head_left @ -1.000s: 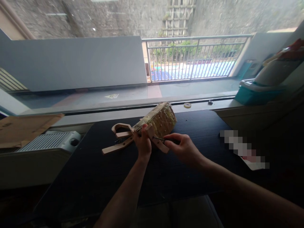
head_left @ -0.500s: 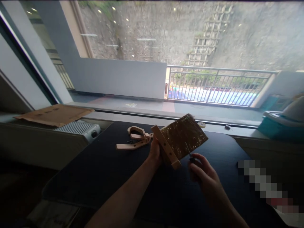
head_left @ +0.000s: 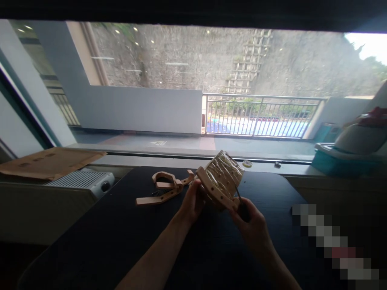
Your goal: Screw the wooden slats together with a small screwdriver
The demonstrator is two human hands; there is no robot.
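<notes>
My left hand (head_left: 192, 202) grips a wooden assembly from its left side. The assembly has a curved wooden strip (head_left: 215, 191) with several dark holes, and a flat panel (head_left: 225, 169) covered in shiny, wrinkled clear plastic. In my right hand (head_left: 252, 225) is a screwdriver (head_left: 238, 192) with a thin metal shaft and a dark handle. Its shaft points up along the panel's right edge, and my right fingers meet the strip's lower right end. Left of the assembly, several bent wooden parts (head_left: 161, 197) lie on the black table (head_left: 127, 241), with small dark screws (head_left: 155, 193) beside them.
A brown paper sheet (head_left: 48, 159) and a white slatted appliance (head_left: 81, 180) are at the left. Behind the table, a tape roll (head_left: 247, 164) and a small dark object (head_left: 277, 164) sit on the sill. A teal bin (head_left: 325, 161) stands at the right.
The assembly has tilted and turned, so its panel catches more light. My right hand has moved in with the screwdriver and now touches the strip's end. The view has shifted upward and right.
</notes>
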